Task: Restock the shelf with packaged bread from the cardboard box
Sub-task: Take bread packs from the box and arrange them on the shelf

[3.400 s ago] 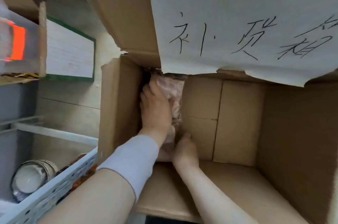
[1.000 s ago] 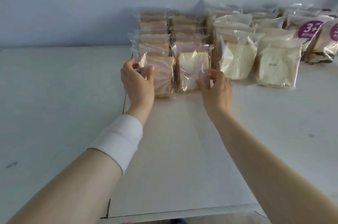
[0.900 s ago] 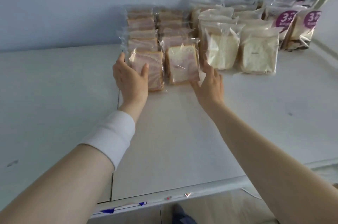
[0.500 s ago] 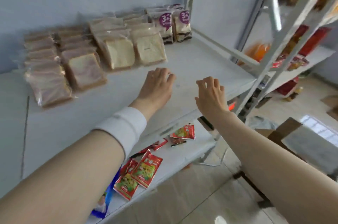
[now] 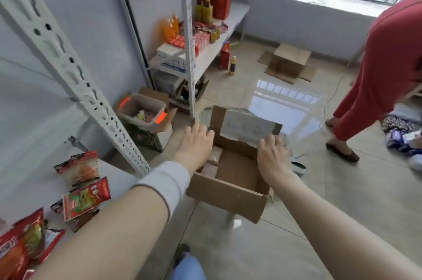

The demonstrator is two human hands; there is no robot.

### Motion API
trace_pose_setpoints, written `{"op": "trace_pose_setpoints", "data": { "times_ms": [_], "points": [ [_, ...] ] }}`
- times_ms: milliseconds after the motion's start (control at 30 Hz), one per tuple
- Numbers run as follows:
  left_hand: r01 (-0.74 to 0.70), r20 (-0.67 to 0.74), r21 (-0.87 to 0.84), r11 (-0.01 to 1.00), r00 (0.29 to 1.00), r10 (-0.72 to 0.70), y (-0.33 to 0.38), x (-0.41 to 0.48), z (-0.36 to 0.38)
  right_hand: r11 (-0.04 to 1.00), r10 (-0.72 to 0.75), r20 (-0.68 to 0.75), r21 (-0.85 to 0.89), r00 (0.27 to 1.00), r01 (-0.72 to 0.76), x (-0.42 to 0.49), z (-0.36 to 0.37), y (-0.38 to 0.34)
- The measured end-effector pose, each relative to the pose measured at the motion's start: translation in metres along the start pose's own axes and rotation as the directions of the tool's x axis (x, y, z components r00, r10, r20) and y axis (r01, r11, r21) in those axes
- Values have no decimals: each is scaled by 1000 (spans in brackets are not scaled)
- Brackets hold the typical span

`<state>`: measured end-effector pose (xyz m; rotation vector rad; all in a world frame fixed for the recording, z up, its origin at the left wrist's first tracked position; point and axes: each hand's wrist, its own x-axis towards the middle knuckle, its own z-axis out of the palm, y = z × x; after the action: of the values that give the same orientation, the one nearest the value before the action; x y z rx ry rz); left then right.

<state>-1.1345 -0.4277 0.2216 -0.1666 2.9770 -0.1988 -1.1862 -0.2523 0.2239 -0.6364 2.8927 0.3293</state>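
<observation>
An open cardboard box (image 5: pixel 228 197) stands on the tiled floor below me, with a white handwritten paper on its far flap. A few packaged breads (image 5: pixel 213 161) lie along its left inner wall. My left hand (image 5: pixel 196 142) hovers over the box's left side, fingers relaxed and empty. Over the right side, my right hand (image 5: pixel 271 156) is likewise empty with spread fingers. The bread shelf is out of view.
A white metal shelf post (image 5: pixel 75 74) slants at left, above a lower shelf with red snack packets (image 5: pixel 85 197). A plastic bin (image 5: pixel 142 112) and boxes sit by the wall. A person in red (image 5: pixel 383 69) stands at right. Another cardboard box (image 5: pixel 288 61) lies farther back.
My hands let go of the bread packs set on the shelf, and my view swung right and down. Both empty hands now reach over the cardboard box.
</observation>
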Motion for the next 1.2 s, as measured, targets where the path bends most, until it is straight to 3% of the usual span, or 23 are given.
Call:
{"op": "trace_pose_setpoints", "data": {
  "times_ms": [167,367,467,600,667,767,867,933,1033,1100,1200],
  "points": [
    [-64,114,-67,996,991,71,20,107,61,998,66,81,18,995,-68,81,60,14],
    [-84,329,-185,979,933,142,32,211,194,983,58,335,142,940,-112,170,177,-12],
    [40,420,-244,969,905,69,34,265,285,970,-12,466,219,885,-103,216,266,-36],
    [408,550,-369,835,820,-158,41,322,407,944,-73,604,300,793,-141,255,381,-82],
    [478,539,-397,784,812,-222,47,335,458,872,-58,675,392,736,-292,271,426,-110],
    [566,517,-429,704,793,-322,62,340,496,656,8,767,480,642,-582,282,470,-149],
    [614,453,-447,651,783,-427,73,338,502,452,135,811,461,569,-764,286,490,-163],
    [627,454,-477,616,776,-438,74,339,501,360,117,862,426,493,-830,288,494,-159],
    [720,589,-527,452,693,-416,70,347,493,293,37,930,339,365,-894,283,482,-134],
    [769,674,-487,414,632,-382,66,354,487,269,49,936,324,349,-907,275,471,-110],
    [785,729,-504,361,611,-310,59,358,474,200,115,926,333,359,-922,259,457,-72]
  ]
}}
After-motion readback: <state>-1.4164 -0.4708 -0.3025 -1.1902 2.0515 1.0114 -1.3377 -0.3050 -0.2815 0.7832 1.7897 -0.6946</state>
